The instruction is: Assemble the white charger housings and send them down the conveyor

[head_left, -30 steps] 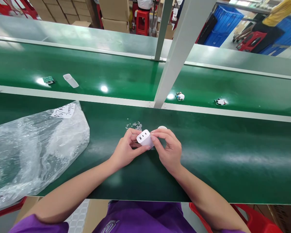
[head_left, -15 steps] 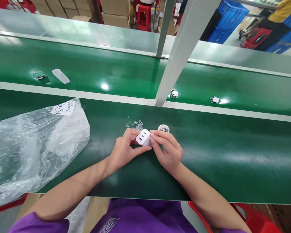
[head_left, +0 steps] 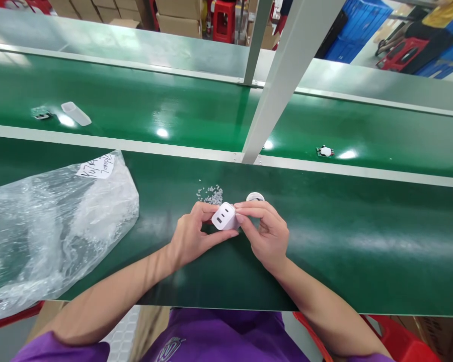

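Observation:
A white charger block (head_left: 225, 217) with several port slots in its face is between my hands above the green work surface. My left hand (head_left: 195, 230) grips it, fingers along the far side and thumb along the near side. The fingertips of my right hand (head_left: 265, 232) are pinched together against the block's right end; whether a small piece is between them cannot be seen. Just beyond the block lies a scatter of tiny pale pieces (head_left: 212, 193). Behind my right fingers is a round white object (head_left: 255, 196), partly covered by them.
A clear plastic bag (head_left: 101, 201) with a handwritten label lies on the left. Past a metal rail (head_left: 181, 151), a green belt (head_left: 136, 95) carries a white casing (head_left: 76, 113) and circuit boards (head_left: 325, 151). A slanted white post (head_left: 275, 80) rises from the rail.
The casing and boards on the belt have moved left, and one board has passed behind the post. My right hand has shifted slightly right, still at the charger block.

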`<act>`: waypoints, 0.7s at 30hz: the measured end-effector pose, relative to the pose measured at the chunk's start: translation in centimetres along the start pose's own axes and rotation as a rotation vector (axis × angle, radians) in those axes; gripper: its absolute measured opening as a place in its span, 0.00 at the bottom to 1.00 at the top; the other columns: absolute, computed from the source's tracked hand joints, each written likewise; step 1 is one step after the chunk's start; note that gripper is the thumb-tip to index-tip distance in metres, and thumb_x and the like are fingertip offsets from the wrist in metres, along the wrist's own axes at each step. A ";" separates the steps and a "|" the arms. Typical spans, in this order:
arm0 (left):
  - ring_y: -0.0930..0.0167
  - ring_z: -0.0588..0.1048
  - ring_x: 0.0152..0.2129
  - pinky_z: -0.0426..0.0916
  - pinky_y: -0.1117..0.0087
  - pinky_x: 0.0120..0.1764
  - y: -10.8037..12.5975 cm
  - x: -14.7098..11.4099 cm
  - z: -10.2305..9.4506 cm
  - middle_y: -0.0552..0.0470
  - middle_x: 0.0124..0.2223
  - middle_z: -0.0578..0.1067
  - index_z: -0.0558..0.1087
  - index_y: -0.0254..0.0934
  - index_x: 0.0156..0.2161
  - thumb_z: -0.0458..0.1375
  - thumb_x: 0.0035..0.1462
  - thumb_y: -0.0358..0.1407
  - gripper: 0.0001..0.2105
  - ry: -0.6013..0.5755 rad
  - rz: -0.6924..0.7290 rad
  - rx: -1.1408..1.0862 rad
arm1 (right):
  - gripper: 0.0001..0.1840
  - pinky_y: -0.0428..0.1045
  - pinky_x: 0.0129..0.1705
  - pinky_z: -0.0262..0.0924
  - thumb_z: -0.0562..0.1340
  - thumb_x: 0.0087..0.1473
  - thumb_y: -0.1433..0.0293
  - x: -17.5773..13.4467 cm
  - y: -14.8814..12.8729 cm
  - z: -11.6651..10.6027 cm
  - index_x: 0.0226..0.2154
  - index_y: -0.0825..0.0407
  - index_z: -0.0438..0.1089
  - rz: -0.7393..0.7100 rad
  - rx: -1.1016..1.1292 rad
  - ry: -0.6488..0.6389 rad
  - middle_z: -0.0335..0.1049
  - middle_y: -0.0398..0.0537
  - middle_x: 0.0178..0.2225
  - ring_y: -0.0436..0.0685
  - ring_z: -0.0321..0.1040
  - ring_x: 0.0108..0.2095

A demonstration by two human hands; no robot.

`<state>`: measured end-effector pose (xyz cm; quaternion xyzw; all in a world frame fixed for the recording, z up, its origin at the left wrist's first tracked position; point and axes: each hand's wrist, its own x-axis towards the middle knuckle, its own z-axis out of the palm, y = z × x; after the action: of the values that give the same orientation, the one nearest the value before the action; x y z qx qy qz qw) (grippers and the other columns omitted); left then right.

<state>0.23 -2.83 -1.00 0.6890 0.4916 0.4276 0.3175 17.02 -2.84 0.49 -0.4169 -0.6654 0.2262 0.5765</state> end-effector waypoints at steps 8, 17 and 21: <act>0.67 0.82 0.26 0.77 0.70 0.28 0.0 -0.1 0.0 0.55 0.30 0.82 0.67 0.40 0.39 0.70 0.45 0.46 0.21 -0.010 -0.049 0.018 | 0.10 0.49 0.39 0.74 0.64 0.54 0.80 0.1 0.0 -0.3 0.34 0.49 0.76 -0.095 -0.086 0.023 0.79 0.46 0.35 0.53 0.76 0.36; 0.70 0.82 0.25 0.71 0.79 0.20 0.0 -0.1 0.2 0.58 0.30 0.82 0.67 0.40 0.40 0.70 0.46 0.43 0.20 0.056 0.069 0.126 | 0.09 0.50 0.39 0.74 0.64 0.55 0.80 -0.1 -0.3 0.0 0.34 0.50 0.75 -0.083 -0.150 0.044 0.79 0.46 0.36 0.53 0.77 0.36; 0.70 0.82 0.25 0.71 0.79 0.19 0.0 -0.2 0.2 0.58 0.30 0.82 0.68 0.40 0.39 0.71 0.45 0.43 0.20 0.067 0.056 0.124 | 0.09 0.49 0.38 0.74 0.64 0.55 0.80 -0.1 -0.3 0.0 0.34 0.50 0.75 -0.084 -0.143 0.047 0.79 0.47 0.36 0.53 0.77 0.36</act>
<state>0.37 -3.00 -1.12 0.7061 0.5079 0.4280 0.2454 16.94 -3.08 0.61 -0.4337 -0.6831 0.1438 0.5697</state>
